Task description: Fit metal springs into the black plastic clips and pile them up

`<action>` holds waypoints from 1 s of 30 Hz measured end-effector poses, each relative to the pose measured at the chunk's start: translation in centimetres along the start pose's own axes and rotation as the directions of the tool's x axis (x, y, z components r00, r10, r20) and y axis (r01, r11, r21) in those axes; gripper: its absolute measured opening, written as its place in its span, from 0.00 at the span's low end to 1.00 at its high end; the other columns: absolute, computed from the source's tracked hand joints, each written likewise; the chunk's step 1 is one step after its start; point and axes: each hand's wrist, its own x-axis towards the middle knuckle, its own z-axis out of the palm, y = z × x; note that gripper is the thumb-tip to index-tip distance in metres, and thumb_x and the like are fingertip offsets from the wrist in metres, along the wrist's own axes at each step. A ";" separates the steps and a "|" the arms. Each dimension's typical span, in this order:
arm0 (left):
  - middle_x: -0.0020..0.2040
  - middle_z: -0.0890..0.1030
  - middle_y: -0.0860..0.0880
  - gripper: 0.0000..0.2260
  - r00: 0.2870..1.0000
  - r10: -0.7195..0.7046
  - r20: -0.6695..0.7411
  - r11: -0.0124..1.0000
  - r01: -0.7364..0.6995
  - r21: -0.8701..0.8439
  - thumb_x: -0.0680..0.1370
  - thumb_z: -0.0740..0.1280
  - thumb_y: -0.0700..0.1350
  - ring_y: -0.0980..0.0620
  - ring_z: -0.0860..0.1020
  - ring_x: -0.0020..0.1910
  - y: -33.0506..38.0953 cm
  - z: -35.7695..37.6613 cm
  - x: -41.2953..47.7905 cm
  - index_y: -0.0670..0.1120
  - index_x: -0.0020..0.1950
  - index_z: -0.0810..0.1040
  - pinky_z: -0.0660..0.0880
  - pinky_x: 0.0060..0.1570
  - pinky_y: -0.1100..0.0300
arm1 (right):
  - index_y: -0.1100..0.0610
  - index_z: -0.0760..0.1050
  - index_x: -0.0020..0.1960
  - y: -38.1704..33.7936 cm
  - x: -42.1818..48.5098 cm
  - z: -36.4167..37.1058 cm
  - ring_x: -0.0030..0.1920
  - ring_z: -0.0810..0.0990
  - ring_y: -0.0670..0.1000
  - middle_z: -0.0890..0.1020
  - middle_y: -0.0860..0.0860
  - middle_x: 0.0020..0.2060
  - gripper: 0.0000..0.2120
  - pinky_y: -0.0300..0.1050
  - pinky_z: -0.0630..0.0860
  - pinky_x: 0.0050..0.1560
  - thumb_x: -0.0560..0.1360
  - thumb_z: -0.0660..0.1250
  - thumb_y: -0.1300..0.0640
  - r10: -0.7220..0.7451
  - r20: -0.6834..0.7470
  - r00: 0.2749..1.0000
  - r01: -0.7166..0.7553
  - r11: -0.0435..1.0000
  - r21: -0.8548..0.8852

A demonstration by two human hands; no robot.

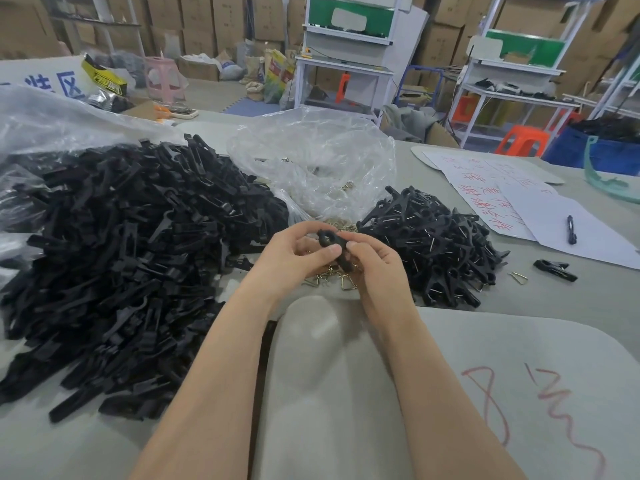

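My left hand (pixel 294 252) and my right hand (pixel 375 263) meet over the middle of the table and both grip one black plastic clip (pixel 334 245) between their fingers. Just below the hands lie loose brass-coloured metal springs (pixel 341 278). A large heap of black clip parts (pixel 121 258) spreads to the left. To the right sits a smaller pile of assembled clips (pixel 436 244) with springs showing in them. Whether a spring sits in the held clip is hidden by my fingers.
A crumpled clear plastic bag (pixel 311 161) holding more springs lies behind the hands. White paper sheets (pixel 512 202) with red writing and a pen (pixel 571 230) lie at right, near a single clip (pixel 556 270) and a stray spring (pixel 518 277). Shelving and stools stand beyond the table.
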 end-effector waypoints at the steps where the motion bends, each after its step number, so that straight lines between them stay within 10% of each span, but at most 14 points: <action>1: 0.35 0.81 0.50 0.09 1.000 0.009 0.001 1.000 -0.009 0.007 0.74 0.71 0.38 0.51 0.81 0.42 0.1 0.1 0.0 0.47 0.52 0.79 0.80 0.51 0.58 | 0.58 0.81 0.45 -0.3 0.1 -0.1 0.42 0.77 0.56 0.79 0.60 0.39 0.13 0.48 0.75 0.50 0.77 0.60 0.69 0.023 0.012 1.000 -0.024 1.000 0.018; 4: 0.37 0.81 0.49 0.06 0.998 0.025 -0.061 0.998 -0.029 -0.061 0.74 0.71 0.38 0.53 0.82 0.40 0.2 0.4 0.0 0.44 0.49 0.77 0.80 0.45 0.63 | 0.57 0.76 0.50 -1.4 0.7 -0.5 0.34 0.81 0.47 0.82 0.53 0.37 0.04 0.38 0.78 0.37 0.78 0.63 0.64 0.099 -0.037 0.994 -0.099 0.995 -0.004; 7: 0.41 0.82 0.47 0.05 0.976 0.011 -0.217 0.977 -0.057 -0.208 0.74 0.71 0.40 0.56 0.82 0.42 0.3 0.2 0.3 0.42 0.47 0.78 0.78 0.43 0.67 | 0.58 0.76 0.50 -2.9 1.2 -2.0 0.30 0.79 0.45 0.82 0.53 0.37 0.02 0.42 0.80 0.38 0.77 0.66 0.60 0.064 -0.174 0.983 -0.129 0.910 -0.395; 10: 0.36 0.83 0.49 0.04 0.949 -0.063 -0.308 0.913 -0.070 -0.402 0.75 0.70 0.41 0.58 0.82 0.38 0.4 -0.2 0.5 0.41 0.45 0.77 0.78 0.41 0.68 | 0.55 0.78 0.46 -4.2 0.7 -3.3 0.39 0.82 0.52 0.83 0.54 0.42 0.04 0.51 0.80 0.50 0.73 0.70 0.56 0.072 -0.156 0.985 -0.172 0.412 -0.895; 14: 0.40 0.83 0.47 0.05 0.934 -0.164 -0.317 0.836 -0.039 -0.548 0.75 0.69 0.41 0.59 0.82 0.37 0.5 -0.3 0.4 0.40 0.47 0.78 0.77 0.39 0.70 | 0.58 0.77 0.52 -3.7 0.1 -2.9 0.47 0.80 0.56 0.81 0.55 0.47 0.10 0.45 0.77 0.49 0.72 0.70 0.59 0.244 -0.191 0.951 -0.186 -0.041 -0.982; 30: 0.41 0.85 0.44 0.09 0.919 -0.359 -0.164 0.679 0.136 -0.721 0.76 0.69 0.47 0.57 0.82 0.34 0.5 -0.5 0.3 0.41 0.47 0.79 0.78 0.31 0.67 | 0.62 0.74 0.56 -2.8 0.9 -1.2 0.47 0.76 0.53 0.78 0.58 0.56 0.12 0.49 0.76 0.49 0.73 0.69 0.63 0.266 -0.068 0.962 -0.081 0.036 -0.996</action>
